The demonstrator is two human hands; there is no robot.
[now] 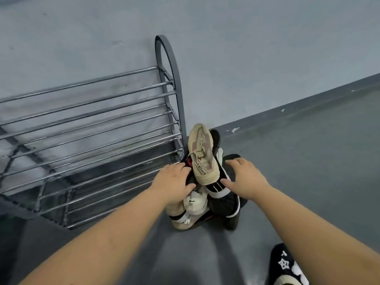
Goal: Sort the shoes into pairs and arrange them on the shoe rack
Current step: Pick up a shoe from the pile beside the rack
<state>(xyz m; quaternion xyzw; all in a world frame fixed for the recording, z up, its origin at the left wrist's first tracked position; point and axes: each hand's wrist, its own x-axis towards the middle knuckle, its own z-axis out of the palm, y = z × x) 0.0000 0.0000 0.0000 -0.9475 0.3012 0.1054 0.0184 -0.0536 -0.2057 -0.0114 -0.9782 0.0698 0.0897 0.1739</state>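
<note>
Closest, at the floor's near right, a black slipper (287,266) with white marks covers a foot. Further out, a heap of shoes (207,194) lies on the grey floor (308,161) against the wall, just beside the shoe rack (86,128). On top, a beige sneaker (202,155) points toe-first toward the wall. Left hand (173,182) rests on the heap, fingers loosely curved; right hand (244,177) hovers spread, gripping nothing.

Shoe rack (92,140) fills the left of the frame, shoe pile (205,182) heaped at centre just beside its end post, one sneaker (202,153) on top, both hands flanking it.
</note>
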